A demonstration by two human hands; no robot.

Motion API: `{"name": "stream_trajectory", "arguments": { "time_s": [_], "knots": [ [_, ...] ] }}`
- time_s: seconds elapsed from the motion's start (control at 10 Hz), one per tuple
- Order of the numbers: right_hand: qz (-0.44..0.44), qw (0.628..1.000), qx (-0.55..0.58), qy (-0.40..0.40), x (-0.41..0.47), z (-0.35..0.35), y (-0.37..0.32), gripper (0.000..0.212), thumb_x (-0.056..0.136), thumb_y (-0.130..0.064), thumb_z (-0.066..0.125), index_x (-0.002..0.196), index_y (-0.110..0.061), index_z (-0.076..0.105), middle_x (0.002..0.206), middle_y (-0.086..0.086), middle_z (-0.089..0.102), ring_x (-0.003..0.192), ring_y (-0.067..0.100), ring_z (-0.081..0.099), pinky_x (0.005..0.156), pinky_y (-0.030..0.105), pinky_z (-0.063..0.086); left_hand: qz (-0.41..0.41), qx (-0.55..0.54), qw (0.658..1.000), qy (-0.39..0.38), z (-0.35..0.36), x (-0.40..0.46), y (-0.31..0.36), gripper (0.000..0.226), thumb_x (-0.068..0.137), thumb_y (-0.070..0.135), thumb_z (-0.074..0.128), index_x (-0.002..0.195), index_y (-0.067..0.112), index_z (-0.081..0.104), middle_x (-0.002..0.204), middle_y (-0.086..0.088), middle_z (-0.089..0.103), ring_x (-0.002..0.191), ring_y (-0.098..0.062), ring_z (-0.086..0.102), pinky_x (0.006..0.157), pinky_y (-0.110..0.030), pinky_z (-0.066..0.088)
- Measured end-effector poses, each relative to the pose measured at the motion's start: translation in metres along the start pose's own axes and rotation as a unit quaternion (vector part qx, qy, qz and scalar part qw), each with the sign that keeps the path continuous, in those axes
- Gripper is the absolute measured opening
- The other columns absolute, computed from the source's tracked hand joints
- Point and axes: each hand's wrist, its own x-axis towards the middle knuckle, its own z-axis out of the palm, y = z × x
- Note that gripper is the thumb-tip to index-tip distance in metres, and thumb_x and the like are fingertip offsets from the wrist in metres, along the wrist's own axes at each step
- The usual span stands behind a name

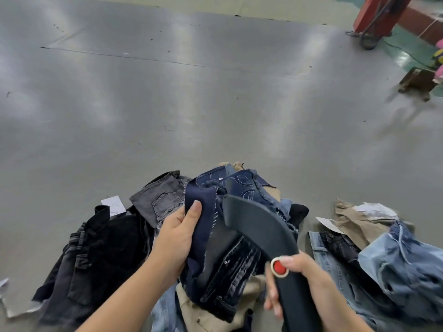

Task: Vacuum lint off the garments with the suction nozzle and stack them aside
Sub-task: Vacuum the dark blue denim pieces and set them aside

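While the left hand (pixel 176 238) grips a fold of a navy garment (pixel 203 226), thumb laid up along the cloth and fingers curled out of sight behind it, the right hand (pixel 294 281) wraps round the black handle of the nozzle (pixel 259 226). Its thumb rests just beside a red button (pixel 278 267) set in a pale ring on the handle. The nozzle's curved black body runs up and away from that grip, and its far end lies against the navy garment, over stitched blue denim (pixel 244 185).

Below the navy cloth sits a heap of jeans on the grey counter (pixel 167 104), close to its near edge. Black jeans (pixel 96 255) lie to the left of the heap, grey ones (pixel 160 200) just behind the left hand, with a white paper tag (pixel 113 204) beside them. Tan fabric (pixel 215 312) shows beneath the heap. To the right, apart from the heap, lie pale blue jeans (pixel 402 267) and a khaki garment (pixel 359 224) carrying another white tag (pixel 327 224). Past the counter's far right corner stand a red post (pixel 381 13) and a small wooden stool (pixel 418 82) on a green floor.
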Motion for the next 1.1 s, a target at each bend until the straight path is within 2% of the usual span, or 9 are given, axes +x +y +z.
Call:
{"name": "stream_trajectory", "arguments": {
  "time_s": [0.1,0.2,0.3,0.4,0.5,0.6,0.7,0.8,1.1],
  "knots": [
    [-0.016,1.000,-0.001,-0.006,-0.014,-0.010,-0.006,0.043,0.057,-0.039,0.060,0.050,0.003,0.056,0.045,0.017,0.052,0.045,0.029,0.055,0.054,0.034,0.046,-0.008,0.010,1.000,0.023,-0.002,0.000,0.001,0.028,0.082,0.039,0.057,0.086,0.015,0.070,0.060,0.000,0.063,0.046,-0.009,0.055,0.040,-0.018,0.042],
    [-0.019,0.997,0.006,-0.077,-0.019,0.007,-0.008,0.030,0.033,-0.014,0.079,0.047,0.003,0.059,0.038,0.008,0.055,0.037,0.011,0.058,0.047,0.019,0.048,-0.018,-0.002,0.999,0.039,-0.004,0.002,0.004,0.027,0.089,0.036,0.055,0.085,0.013,0.067,0.054,0.001,0.058,0.042,-0.009,0.051,0.039,-0.018,0.039],
    [-0.057,0.995,-0.018,-0.075,-0.035,0.005,0.015,0.063,0.054,0.013,0.009,0.092,0.030,0.056,0.029,0.003,0.050,0.021,0.003,0.045,0.032,0.012,0.037,-0.029,-0.023,0.999,0.021,-0.002,0.004,0.004,0.032,0.082,0.042,0.058,0.090,0.012,0.068,0.070,-0.009,0.068,0.055,-0.020,0.061,0.053,-0.030,0.050],
    [-0.024,0.996,-0.028,-0.082,-0.026,0.023,0.018,0.059,0.051,0.030,0.044,0.106,0.009,0.054,0.032,0.008,0.050,0.022,0.005,0.045,0.030,0.013,0.036,-0.033,-0.031,0.999,0.004,0.000,0.003,0.002,0.034,0.086,0.040,0.056,0.095,0.011,0.070,0.086,-0.012,0.074,0.069,-0.023,0.069,0.060,-0.032,0.057],
    [-0.036,0.999,0.013,-0.022,-0.017,0.027,0.018,0.093,0.017,0.015,0.053,0.109,0.003,0.049,0.051,0.024,0.051,0.022,0.004,0.044,0.029,0.015,0.037,-0.034,-0.044,0.998,-0.007,0.002,0.002,0.003,0.036,0.085,0.040,0.055,0.094,0.009,0.070,0.087,-0.015,0.074,0.070,-0.022,0.071,0.058,-0.029,0.057],
    [-0.036,0.998,-0.051,0.013,-0.018,0.013,0.020,0.121,0.003,0.020,0.077,0.119,0.025,0.041,0.054,0.017,0.056,0.032,0.003,0.049,0.035,0.010,0.037,-0.041,-0.046,0.998,-0.020,0.003,0.000,0.003,0.035,0.086,0.039,0.056,0.093,0.010,0.073,0.092,-0.016,0.074,0.075,-0.024,0.072,0.059,-0.029,0.057],
    [0.060,0.994,-0.088,0.008,0.001,0.003,0.006,0.015,0.086,0.017,0.050,0.083,0.007,0.061,0.030,-0.003,0.048,0.026,0.000,0.047,0.038,0.012,0.039,-0.050,-0.048,0.997,-0.039,0.005,-0.004,-0.001,0.030,0.081,0.039,0.058,0.086,0.016,0.077,0.093,-0.016,0.074,0.075,-0.024,0.072,0.058,-0.028,0.056],
    [0.028,0.999,-0.030,-0.002,0.003,0.004,0.000,0.031,0.061,-0.033,0.063,0.056,-0.003,0.056,0.039,0.007,0.052,0.039,0.016,0.056,0.052,0.028,0.046,-0.054,-0.041,0.996,-0.050,0.008,-0.007,-0.005,0.028,0.077,0.038,0.059,0.084,0.018,0.078,0.093,-0.016,0.074,0.074,-0.025,0.071,0.059,-0.028,0.055],
    [-0.058,0.997,0.055,0.003,-0.005,-0.022,-0.001,0.042,0.060,-0.041,0.071,0.053,-0.002,0.057,0.052,0.019,0.051,0.043,0.027,0.053,0.055,0.037,0.047,-0.070,-0.028,0.997,-0.007,0.007,-0.008,0.000,0.033,0.071,0.043,0.063,0.084,0.015,0.074,0.071,-0.008,0.061,0.060,-0.018,0.053,0.059,-0.030,0.039]
  ]
}}
